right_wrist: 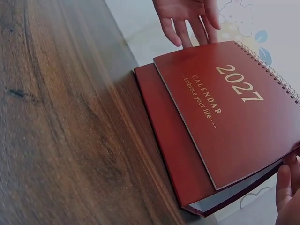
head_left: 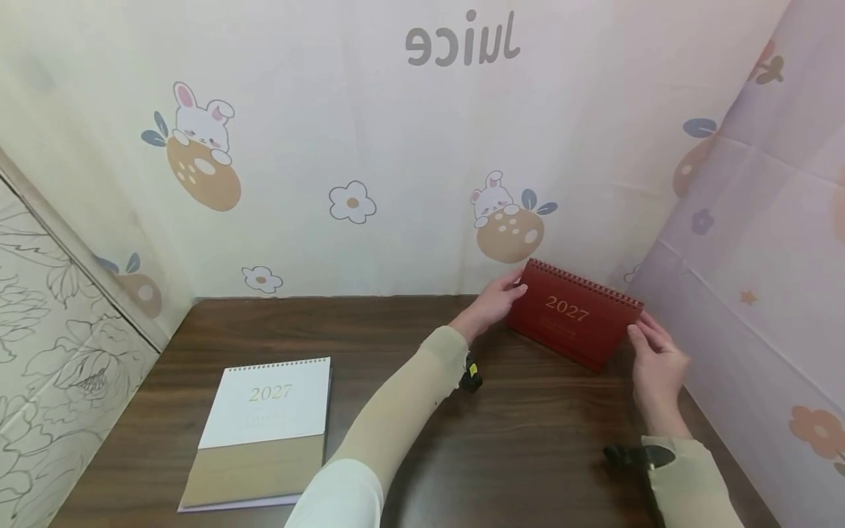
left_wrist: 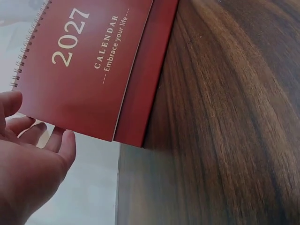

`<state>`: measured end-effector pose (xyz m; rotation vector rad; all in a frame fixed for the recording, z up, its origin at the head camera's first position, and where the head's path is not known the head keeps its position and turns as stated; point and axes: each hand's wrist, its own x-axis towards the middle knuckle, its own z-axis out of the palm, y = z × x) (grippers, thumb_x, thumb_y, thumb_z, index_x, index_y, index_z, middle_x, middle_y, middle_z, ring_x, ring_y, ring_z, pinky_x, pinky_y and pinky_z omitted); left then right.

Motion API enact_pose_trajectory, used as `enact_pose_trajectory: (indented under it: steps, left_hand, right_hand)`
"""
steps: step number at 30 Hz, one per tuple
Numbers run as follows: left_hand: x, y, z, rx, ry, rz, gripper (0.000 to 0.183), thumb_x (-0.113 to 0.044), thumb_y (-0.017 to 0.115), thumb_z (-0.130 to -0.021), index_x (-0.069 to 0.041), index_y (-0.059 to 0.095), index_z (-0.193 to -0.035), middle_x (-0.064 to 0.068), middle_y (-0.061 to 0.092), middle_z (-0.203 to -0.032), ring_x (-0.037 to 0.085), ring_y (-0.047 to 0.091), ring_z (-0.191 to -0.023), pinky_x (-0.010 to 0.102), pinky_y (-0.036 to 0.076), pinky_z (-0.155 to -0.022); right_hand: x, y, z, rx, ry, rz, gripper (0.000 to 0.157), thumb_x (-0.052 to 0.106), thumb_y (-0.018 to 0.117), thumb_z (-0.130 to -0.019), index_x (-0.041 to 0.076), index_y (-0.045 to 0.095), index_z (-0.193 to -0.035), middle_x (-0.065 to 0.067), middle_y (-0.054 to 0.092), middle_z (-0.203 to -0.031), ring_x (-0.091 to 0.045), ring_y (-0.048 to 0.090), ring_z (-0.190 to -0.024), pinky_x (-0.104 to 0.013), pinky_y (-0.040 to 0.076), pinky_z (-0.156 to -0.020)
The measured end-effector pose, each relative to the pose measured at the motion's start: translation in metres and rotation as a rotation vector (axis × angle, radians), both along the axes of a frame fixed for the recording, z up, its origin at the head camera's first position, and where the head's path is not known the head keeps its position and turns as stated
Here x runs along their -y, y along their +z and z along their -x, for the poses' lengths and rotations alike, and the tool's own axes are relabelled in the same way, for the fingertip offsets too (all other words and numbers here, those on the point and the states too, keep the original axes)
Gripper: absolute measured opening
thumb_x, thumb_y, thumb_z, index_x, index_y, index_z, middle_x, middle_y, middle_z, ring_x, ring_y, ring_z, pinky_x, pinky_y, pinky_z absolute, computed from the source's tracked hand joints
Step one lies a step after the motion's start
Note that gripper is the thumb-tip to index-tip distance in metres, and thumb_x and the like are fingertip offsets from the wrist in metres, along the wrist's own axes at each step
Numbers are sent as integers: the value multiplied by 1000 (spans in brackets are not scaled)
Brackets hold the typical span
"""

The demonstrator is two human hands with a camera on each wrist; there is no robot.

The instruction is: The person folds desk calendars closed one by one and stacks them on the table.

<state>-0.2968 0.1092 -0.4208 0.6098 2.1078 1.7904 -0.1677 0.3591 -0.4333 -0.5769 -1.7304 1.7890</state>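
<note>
A red 2027 desk calendar [head_left: 561, 315] stands tilted like an easel at the back right of the wooden table, spiral binding along its top. At its left side edge is my left hand [head_left: 496, 302], fingers extended and fingertips touching the edge, partly behind it; the right wrist view shows these fingers fairly straight. My right hand [head_left: 660, 367] touches the opposite side edge, some fingertips hidden behind the cover. Through the side opening in the right wrist view, pale pages show inside the calendar [right_wrist: 225, 122]. Neither hand is seen curled firmly round it.
A white and tan 2027 desk calendar [head_left: 264, 425] lies on the left of the table [head_left: 515, 455]. A patterned curtain [head_left: 409, 147] hangs right behind the table, and another patterned cloth [head_left: 766, 293] closes the right side. Black straps with small devices are on both wrists.
</note>
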Motion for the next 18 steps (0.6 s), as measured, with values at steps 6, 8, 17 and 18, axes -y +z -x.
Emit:
enact_pose_trajectory:
  steps: [6,8,17,18]
  left_hand:
    - [0,-1,1,63,-32,-41,52,-27,47,-106,-24,34,-156,-9,36,-157,12,38,-140,34,38,-109]
    - [1,-2,2,85,-45,-64,52,-23,46,-107,-23,34,-157,-8,35,-158,12,40,-139,31,42,-106]
    - [6,-3,0,124,-59,-106,52,-21,46,-106,-21,32,-157,0,33,-160,17,45,-136,29,46,-101]
    - [8,-2,-1,126,-59,-101,52,-22,46,-106,-21,32,-157,-1,33,-159,16,45,-136,29,45,-102]
  right_hand:
    - [2,0,1,63,-22,-14,35,22,74,-91,3,71,-120,6,62,-134,-7,48,-132,-8,38,-96]
    - [4,0,0,73,-31,-19,35,23,73,-91,4,71,-120,5,62,-134,-8,48,-132,-9,38,-97]
    - [16,4,-1,56,-58,56,39,23,74,-90,5,68,-124,-1,60,-137,-12,48,-133,-17,37,-104]
    - [17,5,-1,60,-60,61,39,24,74,-90,5,68,-124,-1,60,-136,-12,48,-133,-17,37,-104]
